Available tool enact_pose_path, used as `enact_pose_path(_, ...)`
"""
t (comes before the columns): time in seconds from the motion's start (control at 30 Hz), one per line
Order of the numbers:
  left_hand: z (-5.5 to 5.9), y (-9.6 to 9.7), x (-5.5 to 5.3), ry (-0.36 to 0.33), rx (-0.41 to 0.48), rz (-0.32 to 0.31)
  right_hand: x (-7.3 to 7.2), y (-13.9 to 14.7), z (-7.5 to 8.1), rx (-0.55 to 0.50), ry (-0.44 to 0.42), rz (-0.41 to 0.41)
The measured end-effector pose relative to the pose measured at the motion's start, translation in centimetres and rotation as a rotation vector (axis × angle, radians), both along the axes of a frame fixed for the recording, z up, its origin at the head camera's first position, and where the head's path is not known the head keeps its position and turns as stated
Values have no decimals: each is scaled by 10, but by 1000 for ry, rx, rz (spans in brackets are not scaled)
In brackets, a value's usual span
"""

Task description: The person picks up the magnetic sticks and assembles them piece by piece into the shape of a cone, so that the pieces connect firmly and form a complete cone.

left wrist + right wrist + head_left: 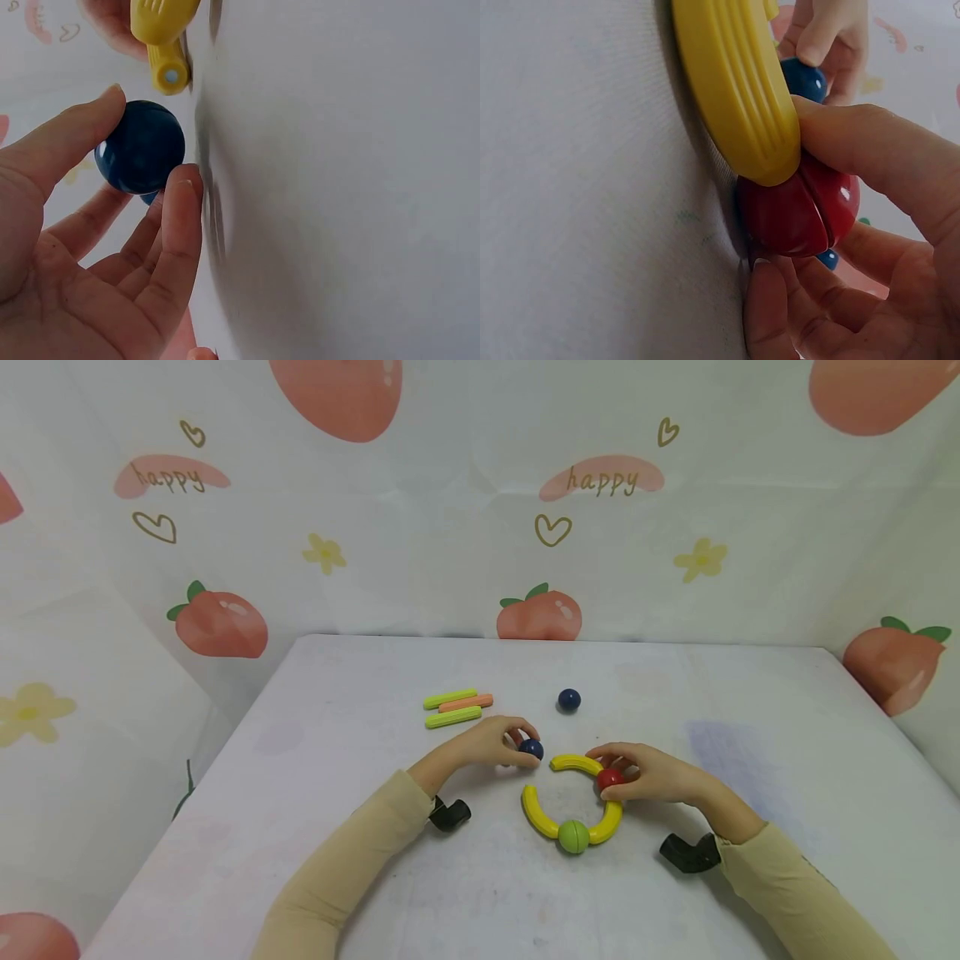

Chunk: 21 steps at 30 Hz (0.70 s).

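My left hand [491,742] pinches a dark blue ball [141,146] between thumb and fingertips, just left of an unfinished-looking ring with a gap at its upper left. Three curved yellow pieces [537,814] form that ring, with a light green ball [573,837] between the two nearest ones. At the ring's right side, my right hand [656,774] grips a red ball [795,214] with a groove across it. One yellow piece meets the red ball in the right wrist view. A pale round spot shows on a yellow piece's end [172,76] in the left wrist view.
Two yellow-green rods [453,717] and an orange rod [466,703] lie together behind my left hand. Another dark blue ball [569,700] rests farther back. Black wrist-worn devices [690,853] sit by both sleeves. A printed cloth backdrop [435,527] rises behind the white table [375,893].
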<state>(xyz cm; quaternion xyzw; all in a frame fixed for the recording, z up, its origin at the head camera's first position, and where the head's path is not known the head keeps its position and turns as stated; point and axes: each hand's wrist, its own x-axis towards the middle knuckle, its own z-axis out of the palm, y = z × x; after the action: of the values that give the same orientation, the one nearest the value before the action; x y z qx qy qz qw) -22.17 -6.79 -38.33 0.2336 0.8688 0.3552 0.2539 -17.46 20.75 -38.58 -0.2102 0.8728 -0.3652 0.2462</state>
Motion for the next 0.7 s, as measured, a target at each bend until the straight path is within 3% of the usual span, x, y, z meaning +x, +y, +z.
enact_pose_path(0.17,0,-3,6,-19,32,-34,0,1,-1,-1,3,3)
enact_pose_path(0.7,1,-7,20,-19,-9,-78,0,0,-1,7,2,2)
